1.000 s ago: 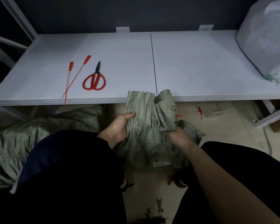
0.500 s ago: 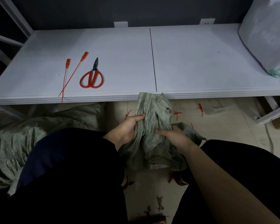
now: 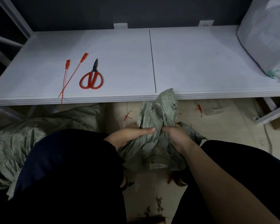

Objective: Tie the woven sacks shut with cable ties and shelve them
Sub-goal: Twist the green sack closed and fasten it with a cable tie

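Left hand (image 3: 132, 135), right hand (image 3: 176, 135) round illegibly-labelled sack (image 3: 158, 110)

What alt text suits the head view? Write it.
The left hand and right hand grip the neck of a green sack on the floor before a white shelf. On it lie two red ties, red scissors and, at right, a white sack.
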